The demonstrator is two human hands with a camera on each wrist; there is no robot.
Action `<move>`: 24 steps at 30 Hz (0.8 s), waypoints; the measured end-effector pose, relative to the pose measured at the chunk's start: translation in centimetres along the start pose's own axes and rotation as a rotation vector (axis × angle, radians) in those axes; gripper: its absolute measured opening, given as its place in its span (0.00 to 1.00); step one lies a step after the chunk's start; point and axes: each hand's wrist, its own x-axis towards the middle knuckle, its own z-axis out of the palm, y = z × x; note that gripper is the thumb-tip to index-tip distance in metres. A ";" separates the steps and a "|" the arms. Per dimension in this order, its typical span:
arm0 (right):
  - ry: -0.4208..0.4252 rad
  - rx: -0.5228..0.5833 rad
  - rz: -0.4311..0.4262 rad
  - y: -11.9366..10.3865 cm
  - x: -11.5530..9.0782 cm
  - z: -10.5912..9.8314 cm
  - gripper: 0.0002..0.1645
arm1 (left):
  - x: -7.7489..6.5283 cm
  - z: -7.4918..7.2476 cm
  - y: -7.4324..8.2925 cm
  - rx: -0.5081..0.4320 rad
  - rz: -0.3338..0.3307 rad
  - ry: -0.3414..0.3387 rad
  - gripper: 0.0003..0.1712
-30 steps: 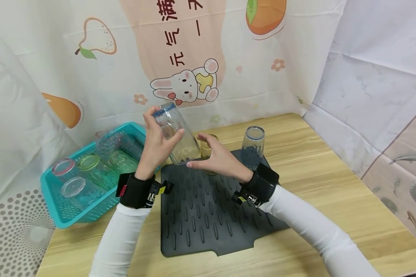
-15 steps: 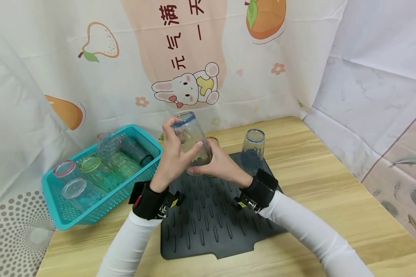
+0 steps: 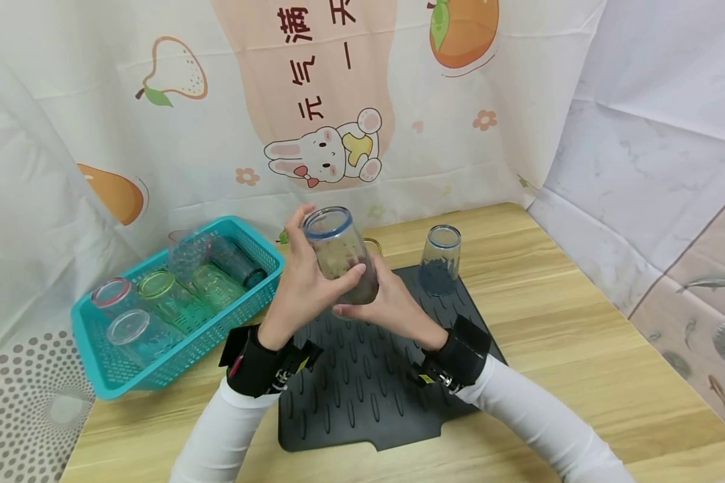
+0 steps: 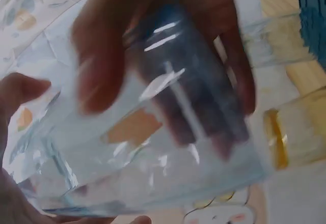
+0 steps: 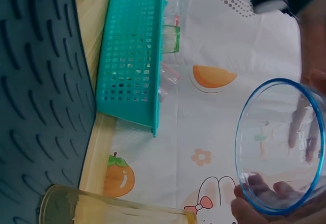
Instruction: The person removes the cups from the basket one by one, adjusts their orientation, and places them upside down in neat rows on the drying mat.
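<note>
A clear drinking glass (image 3: 333,252) with a blue rim is held tilted between my two hands over the far part of the black drying mat (image 3: 356,402). My left hand (image 3: 299,292) grips its upper part, thumb across the near side and fingers round the far side. Lower down, my right hand (image 3: 399,302) holds the other end between thumb and fingers. The right wrist view shows the blue rim (image 5: 239,127) as a ring. Behind the hands, an amber glass (image 4: 300,132) is mostly hidden in the head view.
A turquoise basket (image 3: 175,352) at the left holds several coloured glasses (image 3: 166,295). Another glass (image 3: 441,258) with a dark rim stands at the mat's far right corner. A printed cloth (image 3: 447,134) hangs behind the wooden table (image 3: 556,322).
My left hand has carried the glass right and down, tilting its blue rim more toward me. My right hand has closed further round the lower end.
</note>
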 end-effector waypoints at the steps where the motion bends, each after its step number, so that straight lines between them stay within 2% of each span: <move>1: 0.002 -0.014 0.002 0.1 -0.2 0.1 0.55 | 0.2 -0.3 -0.2 0.002 0.007 -0.010 0.53; 2: 0.007 -0.031 0.007 0.1 -0.3 0.2 0.56 | 0.4 -0.3 -1.2 0.025 0.031 0.000 0.55; 4: 0.010 -0.051 0.014 0.2 -0.6 0.4 0.59 | 1.1 -0.9 -0.8 0.068 0.064 -0.017 0.55; 5: 0.007 -0.054 0.020 0.3 -0.7 0.5 0.60 | 1.5 -1.5 0.4 0.084 0.070 -0.044 0.52; 8: 0.003 -0.053 0.026 0.4 -1.0 0.8 0.61 | 2.7 -2.5 2.3 0.195 0.130 -0.098 0.46; 9: -0.003 -0.048 0.025 0.4 -1.1 0.9 0.62 | 3.1 -3.1 3.8 0.230 0.129 -0.141 0.43; 13: -0.010 -0.046 0.027 0.6 -1.2 1.3 0.63 | 4.2 -4.1 5.6 0.345 0.117 -0.285 0.41; 16: -0.021 -0.040 0.035 0.8 -1.4 1.6 0.65 | 4.5 -4.4 5.9 0.375 0.088 -0.393 0.40; 18: -0.032 -0.025 0.029 0.9 -1.4 1.7 0.66 | 4.5 -4.4 5.7 0.377 0.081 -0.441 0.37; 21: -0.045 -0.008 0.016 1.0 -1.5 2.0 0.66 | 4.1 -4.1 5.4 0.371 0.072 -0.462 0.30; 24: -0.055 -0.002 0.004 1.1 -1.6 2.2 0.65 | 3.8 -3.8 5.0 0.357 0.088 -0.441 0.22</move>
